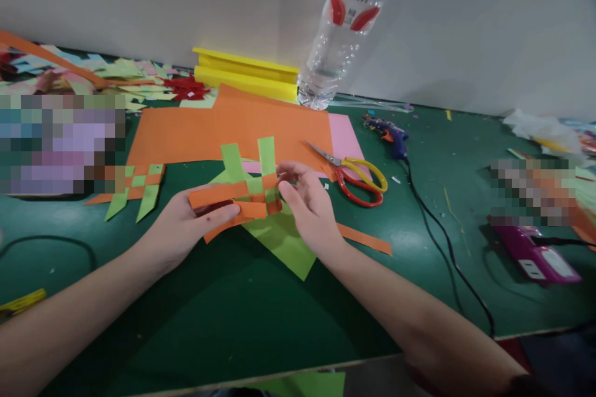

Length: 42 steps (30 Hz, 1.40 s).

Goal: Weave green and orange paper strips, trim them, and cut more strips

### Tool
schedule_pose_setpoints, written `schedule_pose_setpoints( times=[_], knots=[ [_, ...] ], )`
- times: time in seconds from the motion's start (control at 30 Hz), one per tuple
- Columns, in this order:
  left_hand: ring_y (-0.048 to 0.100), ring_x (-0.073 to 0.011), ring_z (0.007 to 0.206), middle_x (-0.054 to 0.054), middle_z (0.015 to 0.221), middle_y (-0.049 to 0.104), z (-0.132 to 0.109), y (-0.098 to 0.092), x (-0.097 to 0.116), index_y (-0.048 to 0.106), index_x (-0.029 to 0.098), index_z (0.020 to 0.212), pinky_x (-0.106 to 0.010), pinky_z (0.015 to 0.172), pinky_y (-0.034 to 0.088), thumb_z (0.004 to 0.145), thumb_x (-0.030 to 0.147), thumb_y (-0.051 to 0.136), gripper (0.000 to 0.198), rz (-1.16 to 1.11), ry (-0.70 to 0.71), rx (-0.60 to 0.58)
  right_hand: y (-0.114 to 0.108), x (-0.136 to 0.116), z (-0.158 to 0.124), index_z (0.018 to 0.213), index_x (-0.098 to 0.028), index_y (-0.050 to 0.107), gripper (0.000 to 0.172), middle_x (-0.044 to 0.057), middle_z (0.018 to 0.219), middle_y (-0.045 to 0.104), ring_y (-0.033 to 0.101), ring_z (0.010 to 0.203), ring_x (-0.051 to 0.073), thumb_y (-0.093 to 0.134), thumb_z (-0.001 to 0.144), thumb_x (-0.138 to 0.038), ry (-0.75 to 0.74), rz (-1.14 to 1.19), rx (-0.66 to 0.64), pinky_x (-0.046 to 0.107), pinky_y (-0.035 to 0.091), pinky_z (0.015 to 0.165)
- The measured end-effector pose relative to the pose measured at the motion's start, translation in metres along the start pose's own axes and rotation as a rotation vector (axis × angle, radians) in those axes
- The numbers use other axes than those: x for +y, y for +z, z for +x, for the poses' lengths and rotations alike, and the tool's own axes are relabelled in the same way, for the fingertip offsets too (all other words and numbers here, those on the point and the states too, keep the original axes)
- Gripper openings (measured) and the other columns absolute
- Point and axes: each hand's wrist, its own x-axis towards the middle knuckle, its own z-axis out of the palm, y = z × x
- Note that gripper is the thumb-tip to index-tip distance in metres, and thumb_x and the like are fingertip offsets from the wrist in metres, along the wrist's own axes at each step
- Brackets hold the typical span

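Both hands hold a small weave of orange and green paper strips (pixel 249 195) just above the green table (pixel 195 316). My left hand (pixel 186 229) grips the orange strips at the weave's left end, thumb on top. My right hand (pixel 310 205) pinches the weave's right edge with curled fingers. Two green strips stick up from the weave. A green paper sheet (pixel 284 242) lies under the hands, and a loose orange strip (pixel 365 239) lies by my right wrist.
A second woven piece (pixel 137 189) lies to the left. Behind are an orange sheet (pixel 223 130), a pink sheet (pixel 344 133), yellow folded paper (pixel 246 74) and a clear plastic bottle (pixel 344 25). Scissors (pixel 358 177), a glue gun (pixel 388 133) with its black cable and a purple device (pixel 535 254) lie right. Paper scraps (pixel 116 71) are piled at the back left.
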Motion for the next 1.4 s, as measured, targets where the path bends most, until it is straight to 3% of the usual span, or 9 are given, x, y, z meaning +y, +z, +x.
schedule_pose_setpoints(
  times=[0.1,0.2,0.3,0.43,0.8,0.93,1.07,1.23,1.4],
  knots=[
    [0.068,-0.0227,0.1,-0.002,0.105,0.075,0.001,-0.001,-0.002,0.07,0.021,0.106,-0.033,0.09,0.054,0.075,0.037,0.079,0.036,0.008,0.033,0.019,0.0,0.002,0.002,0.11,-0.023,0.06,0.033,0.006,0.111,0.066,0.063,0.091,0.015,0.068,0.082,-0.037,0.064,0.073,-0.075,0.032,0.052,0.083],
    [0.069,-0.0198,0.085,-0.002,0.091,0.074,0.001,-0.001,-0.001,0.072,0.02,0.099,-0.029,0.077,0.054,0.069,0.041,0.081,0.038,0.062,0.037,0.042,0.0,0.003,0.002,0.094,-0.021,0.065,0.03,0.004,0.094,0.07,0.064,0.082,0.017,0.074,0.076,-0.042,0.114,0.048,-0.15,0.033,0.053,0.076],
    [0.065,-0.0157,0.072,0.0,0.083,0.072,-0.001,0.0,0.003,0.073,0.02,0.095,-0.023,0.063,0.05,0.069,0.043,0.08,0.035,0.149,0.001,0.015,0.0,0.003,0.0,0.083,-0.021,0.068,0.028,0.002,0.08,0.068,0.065,0.079,0.019,0.075,0.074,-0.046,0.12,-0.008,-0.181,0.035,0.053,0.071],
    [0.057,-0.0106,0.059,0.003,0.068,0.068,-0.001,0.002,0.008,0.075,0.021,0.084,-0.017,0.053,0.042,0.067,0.041,0.081,0.027,0.186,-0.006,-0.006,0.0,0.003,-0.002,0.08,-0.022,0.07,0.023,0.002,0.078,0.068,0.065,0.079,0.019,0.074,0.077,-0.044,0.106,-0.057,-0.183,0.033,0.052,0.067],
    [0.059,-0.0116,0.058,0.001,0.069,0.073,-0.005,0.005,0.018,0.077,0.018,0.085,-0.018,0.052,0.043,0.066,0.041,0.08,0.03,0.322,0.013,0.101,0.002,0.003,-0.003,0.074,-0.021,0.069,0.01,0.001,0.077,0.068,0.065,0.08,0.018,0.073,0.076,-0.029,0.044,-0.022,-0.176,0.034,0.053,0.075],
    [0.068,-0.0158,0.071,-0.001,0.084,0.078,-0.004,0.006,0.018,0.078,0.019,0.094,-0.021,0.062,0.052,0.07,0.039,0.078,0.031,0.305,0.024,0.102,0.001,0.004,-0.003,0.07,-0.021,0.066,0.007,0.0,0.073,0.065,0.065,0.083,0.019,0.07,0.076,-0.021,0.03,-0.043,-0.178,0.036,0.053,0.08],
    [0.073,-0.0209,0.085,-0.001,0.091,0.079,-0.003,0.006,0.014,0.078,0.023,0.096,-0.026,0.076,0.057,0.069,0.038,0.079,0.031,0.248,0.056,0.107,0.002,0.003,-0.003,0.069,-0.021,0.064,0.012,0.0,0.071,0.062,0.064,0.082,0.019,0.07,0.077,-0.027,0.016,-0.058,-0.183,0.036,0.054,0.08],
    [0.074,-0.0208,0.086,0.002,0.088,0.08,-0.003,0.005,0.011,0.079,0.028,0.092,-0.024,0.076,0.058,0.068,0.038,0.08,0.026,0.281,0.059,0.14,0.003,-0.001,-0.004,0.063,-0.02,0.06,0.025,0.001,0.068,0.06,0.065,0.084,0.021,0.07,0.079,-0.037,0.034,-0.093,-0.168,0.037,0.054,0.08],
    [0.074,-0.0206,0.085,0.003,0.087,0.08,-0.003,0.004,0.012,0.079,0.029,0.091,-0.023,0.074,0.058,0.068,0.04,0.08,0.025,0.319,0.06,0.169,0.003,-0.002,-0.005,0.068,-0.021,0.064,0.023,0.001,0.068,0.06,0.065,0.083,0.021,0.068,0.08,-0.039,0.059,-0.106,-0.17,0.037,0.055,0.078]
  ],
)
